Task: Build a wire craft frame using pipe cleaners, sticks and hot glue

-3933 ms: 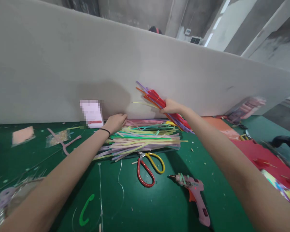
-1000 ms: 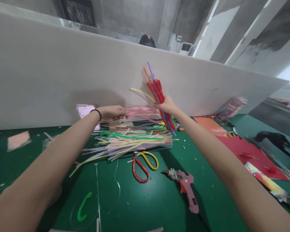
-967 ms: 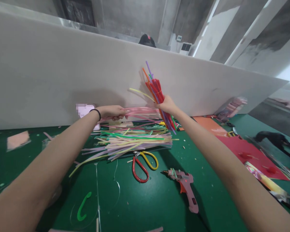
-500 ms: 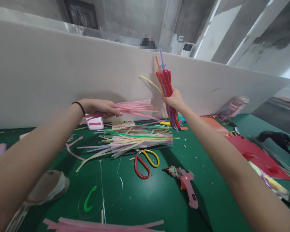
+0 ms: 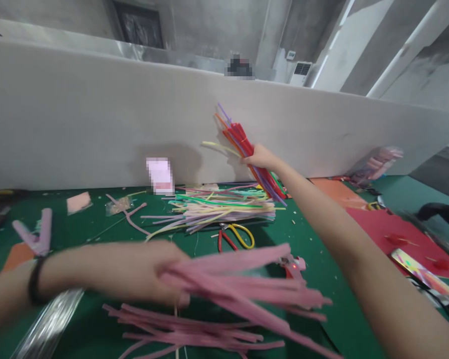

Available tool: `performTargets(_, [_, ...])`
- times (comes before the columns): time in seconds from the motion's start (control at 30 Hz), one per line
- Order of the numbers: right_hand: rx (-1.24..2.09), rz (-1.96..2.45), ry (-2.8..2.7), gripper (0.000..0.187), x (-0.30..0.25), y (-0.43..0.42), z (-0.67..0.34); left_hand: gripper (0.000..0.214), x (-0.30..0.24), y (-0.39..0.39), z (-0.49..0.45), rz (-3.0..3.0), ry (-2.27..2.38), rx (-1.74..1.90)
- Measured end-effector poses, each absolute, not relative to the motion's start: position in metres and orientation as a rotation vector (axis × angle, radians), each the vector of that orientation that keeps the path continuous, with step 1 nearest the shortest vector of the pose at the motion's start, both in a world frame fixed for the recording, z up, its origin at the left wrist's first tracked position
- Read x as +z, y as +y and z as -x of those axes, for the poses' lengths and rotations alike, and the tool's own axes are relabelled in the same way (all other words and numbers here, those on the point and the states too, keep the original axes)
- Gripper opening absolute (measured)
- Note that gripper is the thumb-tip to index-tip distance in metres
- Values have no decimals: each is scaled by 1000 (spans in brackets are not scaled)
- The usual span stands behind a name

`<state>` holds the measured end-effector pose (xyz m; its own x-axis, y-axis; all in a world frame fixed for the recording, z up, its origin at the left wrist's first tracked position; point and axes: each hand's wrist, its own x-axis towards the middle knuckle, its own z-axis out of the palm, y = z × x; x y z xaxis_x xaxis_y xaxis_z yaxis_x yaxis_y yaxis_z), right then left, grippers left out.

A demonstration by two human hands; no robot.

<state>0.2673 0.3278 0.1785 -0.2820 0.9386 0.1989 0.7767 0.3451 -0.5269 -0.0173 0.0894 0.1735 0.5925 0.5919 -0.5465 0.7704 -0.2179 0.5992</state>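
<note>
Hands [image 5: 168,271] [image 5: 261,156] clutch bundles [image 5: 247,288] [image 5: 240,135], the right farther forward.

2 hands [image 5: 168,274] [image 5: 262,155], 2 pink-strip bunches [image 5: 243,287] [image 5: 194,336], 1 mostly-red bundle [image 5: 240,137], 1 glue gun [image 5: 295,268]

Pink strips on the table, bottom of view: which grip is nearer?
Left. The left grip, holding another pink bunch, is just above these pink strips in view; the right grip, around the red bundle, is farther back.

Left fingers [image 5: 174,294] motion-blurred; partition [image 5: 78,114] softly shadowed.
</note>
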Motion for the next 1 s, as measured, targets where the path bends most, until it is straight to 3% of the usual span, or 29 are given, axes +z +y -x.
performTargets(0.1, [737, 1405, -2215, 27, 186, 319, -258, 27, 124, 49, 2, -1924, 1005, -320])
performTargets(0.2, [1286, 1220, -2248, 32, 196, 305, -250, 31, 87, 35, 3, -2060, 1237, -399])
performTargets(0.33, [1786, 1048, -2289, 41, 211, 290, -246, 35, 91, 49, 18, -2031, 1261, -419])
performTargets(0.5, [1671, 819, -2598, 31, 219, 283, -242, 27, 119, 75, 25, -2038, 1237, -332])
performTargets(0.7, [1443, 842, -2813, 36, 225, 273, -239, 46, 92, 115, -3, -2470, 1285, 297])
performTargets(0.8, [1456, 839, -2855, 36, 227, 269, -240, 37, 93, 135, -22, -2591, 1218, 557])
performTargets(1.0, [1406, 821, -2861, 36, 228, 268, -243, 18, 149, 143, -35, -2260, 1309, 1736])
